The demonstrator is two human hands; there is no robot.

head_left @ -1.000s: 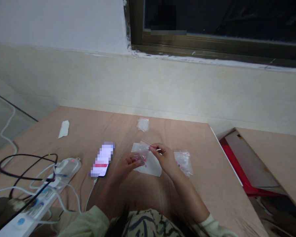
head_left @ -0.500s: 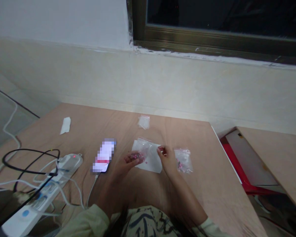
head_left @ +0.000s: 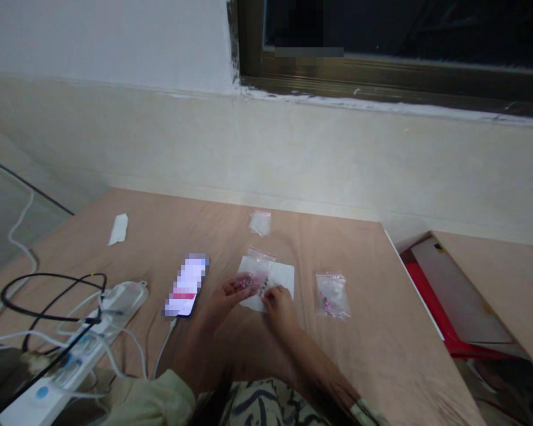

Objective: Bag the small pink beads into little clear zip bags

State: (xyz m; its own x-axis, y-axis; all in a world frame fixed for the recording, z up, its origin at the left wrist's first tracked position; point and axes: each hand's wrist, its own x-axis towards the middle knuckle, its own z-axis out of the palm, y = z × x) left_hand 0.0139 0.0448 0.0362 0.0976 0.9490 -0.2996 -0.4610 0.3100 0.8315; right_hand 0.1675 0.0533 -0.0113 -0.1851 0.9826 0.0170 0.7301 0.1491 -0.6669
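Note:
My left hand is closed on a clear zip bag that has small pink and dark pieces, perhaps beads, near its lower end. Under the bag lies a white sheet of paper. My right hand is over the lower part of the paper, thumb and fingers pinched together beside a few small loose pieces. Whatever may be between those fingertips is too small to make out. To the right, another clear zip bag with pink pieces lies flat on the table.
Further back is a small stack of clear zip bags. A phone on a charging cable lies left of my hands. A power strip with tangled cables fills the left front. A white scrap lies at the back left.
My right hand has moved left and down from the paper's right edge to the loose pieces beside the bag. My left hand keeps its hold on the bag.

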